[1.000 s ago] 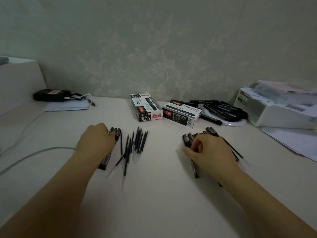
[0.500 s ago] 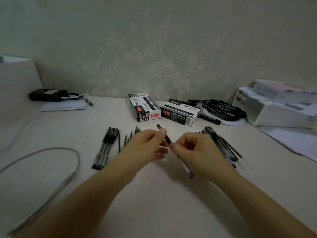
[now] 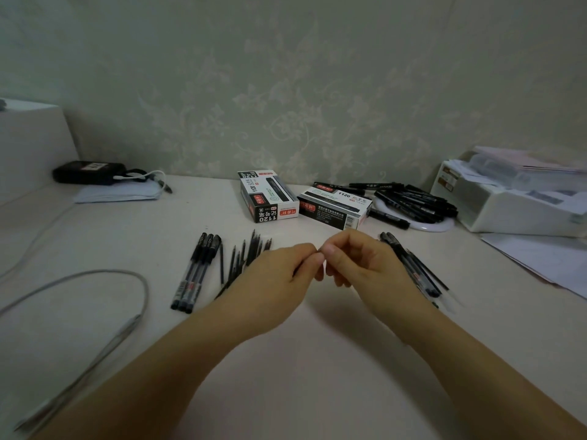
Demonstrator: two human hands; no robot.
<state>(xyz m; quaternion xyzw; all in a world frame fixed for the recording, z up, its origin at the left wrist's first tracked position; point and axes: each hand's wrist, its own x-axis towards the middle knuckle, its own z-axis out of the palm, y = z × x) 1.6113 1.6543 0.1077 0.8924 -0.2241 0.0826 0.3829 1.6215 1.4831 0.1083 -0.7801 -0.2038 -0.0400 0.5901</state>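
Curled at frame centre, left hand point(image 3: 279, 276) and right hand point(image 3: 365, 265) pinch a mostly hidden pen part point(image 3: 324, 267); three pens point(image 3: 198, 271) look finished centre-left, the right pile point(image 3: 413, 269) waits.

The view is dim and grey-green, lit softly and evenly, and the left hand point(image 3: 279, 276) and right hand point(image 3: 365, 271) throw only a faint, diffuse shadow on the bench point(image 3: 317, 382) below centre. Wide-angle distortion bows the wall point(image 3: 317, 90) and bench toward the corners. Detail is smeared throughout, most on the grey cable point(image 3: 122, 331) at lower left.
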